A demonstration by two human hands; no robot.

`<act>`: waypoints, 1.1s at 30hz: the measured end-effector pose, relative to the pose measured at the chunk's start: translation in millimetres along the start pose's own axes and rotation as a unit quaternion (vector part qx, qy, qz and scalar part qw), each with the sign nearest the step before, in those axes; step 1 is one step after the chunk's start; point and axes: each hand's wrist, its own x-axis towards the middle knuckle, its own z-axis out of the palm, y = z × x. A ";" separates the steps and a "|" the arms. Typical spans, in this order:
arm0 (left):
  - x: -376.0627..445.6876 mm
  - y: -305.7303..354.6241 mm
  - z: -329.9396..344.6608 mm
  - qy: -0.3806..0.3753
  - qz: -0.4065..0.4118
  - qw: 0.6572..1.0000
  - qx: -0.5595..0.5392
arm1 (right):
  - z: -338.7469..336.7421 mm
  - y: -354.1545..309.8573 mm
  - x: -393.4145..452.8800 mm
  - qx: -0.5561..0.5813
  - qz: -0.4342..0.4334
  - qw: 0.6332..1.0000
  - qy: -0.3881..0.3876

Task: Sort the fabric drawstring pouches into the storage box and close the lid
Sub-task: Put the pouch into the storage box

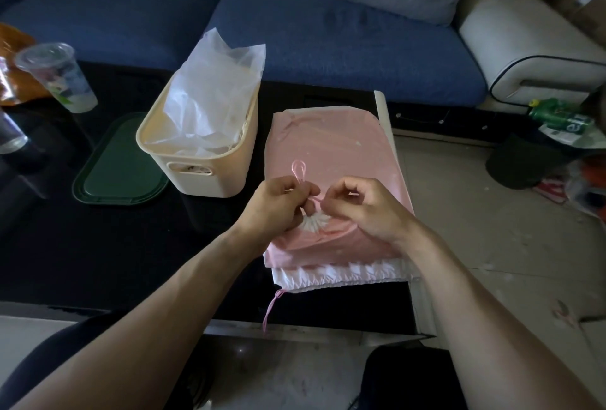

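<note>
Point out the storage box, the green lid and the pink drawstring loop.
storage box (210,176): head view, front wall beside the handle slot.
green lid (121,163): head view, flat top, left of the box.
pink drawstring loop (299,168): head view, loop above the left hand.

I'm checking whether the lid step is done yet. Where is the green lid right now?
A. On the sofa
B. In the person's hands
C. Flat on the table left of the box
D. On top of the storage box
C: the green lid lies flat on the dark table, left of the open storage box.
</note>
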 end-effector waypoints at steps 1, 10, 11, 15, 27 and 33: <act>-0.5 -0.4 0.6 -0.004 0.008 1.000 0.006 | 0.7 0.2 -0.6 -0.012 -0.008 1.000 -0.003; -6.2 3.3 -2.3 -0.059 0.018 0.996 0.071 | 4.2 5.1 0.6 -0.128 -0.053 0.989 0.042; -6.7 3.5 -2.8 -0.052 0.022 0.996 0.070 | 5.7 3.9 0.2 -0.135 -0.057 0.988 0.046; -7.8 1.5 -2.8 -0.026 0.018 0.998 0.052 | 12.7 -0.3 -0.1 -0.145 -0.063 0.986 0.045; -1.8 -4.8 -6.6 0.053 0.055 0.993 0.090 | 15.5 3.9 4.0 -0.116 -0.055 0.990 0.061; -2.9 -2.0 -6.1 0.031 0.054 0.991 0.114 | 16.4 2.4 0.3 -0.090 -0.052 0.993 0.059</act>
